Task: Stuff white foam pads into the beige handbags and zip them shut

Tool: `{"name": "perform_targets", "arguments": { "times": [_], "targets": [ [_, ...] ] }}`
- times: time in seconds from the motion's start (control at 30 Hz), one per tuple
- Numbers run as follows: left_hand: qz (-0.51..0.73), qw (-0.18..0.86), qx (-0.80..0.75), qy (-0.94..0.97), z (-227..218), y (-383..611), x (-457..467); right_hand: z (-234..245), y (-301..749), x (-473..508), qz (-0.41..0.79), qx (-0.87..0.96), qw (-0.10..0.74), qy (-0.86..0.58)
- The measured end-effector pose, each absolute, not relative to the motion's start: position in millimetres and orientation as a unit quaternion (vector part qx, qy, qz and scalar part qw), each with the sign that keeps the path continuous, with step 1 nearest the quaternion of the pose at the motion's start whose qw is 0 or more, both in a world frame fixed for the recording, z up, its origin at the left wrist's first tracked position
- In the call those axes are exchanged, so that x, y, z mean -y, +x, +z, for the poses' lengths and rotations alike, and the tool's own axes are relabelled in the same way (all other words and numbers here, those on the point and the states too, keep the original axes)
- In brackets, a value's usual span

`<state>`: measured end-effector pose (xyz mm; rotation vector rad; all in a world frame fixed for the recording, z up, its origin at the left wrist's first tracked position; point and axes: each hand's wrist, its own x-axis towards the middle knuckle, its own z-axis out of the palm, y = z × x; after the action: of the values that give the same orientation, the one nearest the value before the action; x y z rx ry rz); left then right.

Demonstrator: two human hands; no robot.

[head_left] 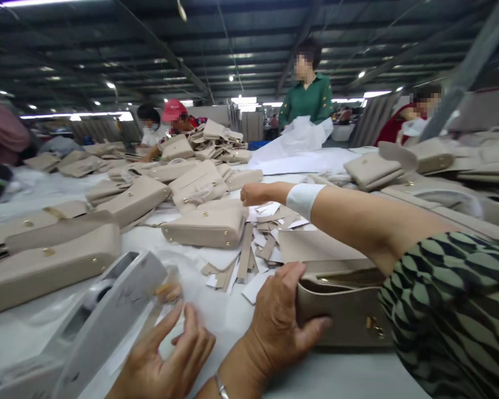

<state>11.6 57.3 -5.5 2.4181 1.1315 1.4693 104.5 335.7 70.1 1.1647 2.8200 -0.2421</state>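
Right fingers [293, 277]: curled over the top left edge of a beige bag [345, 313], thumb pressed against its front face.
Right hand [276, 324]: clamped on that end of the bag; back of the hand faces the camera, a thin bracelet [221, 388] on the wrist.
Beige bag: upright at the near edge of the table [233, 321], top open, gold clasp [374, 326] on the front; its right part is hidden behind a patterned sleeve [453, 310].
Left fingers [166, 327]: spread apart and lifted, gripping nothing.
Left hand [162, 363]: low in the view, just under a scrap of clear film [168, 285]; whether a fingertip touches the film is unclear, as this area is blurred.
Grey dispenser [108, 310]: slanted, just left of the left hand, possibly a tape holder.
Paper strips [249, 255]: loose pile of beige and white offcuts on the table, beyond the right hand.
Co-worker's arm [357, 221]: comes in from the right above the held bag, white wristband [303, 198], hand [253, 194] closed loosely near the middle of the table.
Middle bag [208, 227]: lying flat, just left of the strips.
Long bag [45, 269]: lying at the left edge, gold studs showing.
Further bags [178, 149]: stacked heaps across the far table.
White sheets [299, 149]: piled at the far side, in front of a person in green [311, 97].
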Motion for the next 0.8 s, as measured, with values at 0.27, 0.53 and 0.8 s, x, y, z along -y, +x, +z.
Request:
{"name": "perform_targets", "arguments": {
  "times": [0.27, 0.53, 0.8],
  "targets": [
    [0.461, 0.039, -0.408, 0.787, -46, 76, -81, 96, 311, -235, -0.178, -0.92, -0.094, 0.337],
    [0.427, -0.136, -0.45, 0.772, -27, 106, -79, 42, 396, -124, 0.008, -0.94, -0.246, 0.237],
    [0.296, -0.19, -0.448, 0.822, 15, 161, -60, 30, 390, -119, 0.042, -0.952, -0.187, 0.239]
  ]
}}
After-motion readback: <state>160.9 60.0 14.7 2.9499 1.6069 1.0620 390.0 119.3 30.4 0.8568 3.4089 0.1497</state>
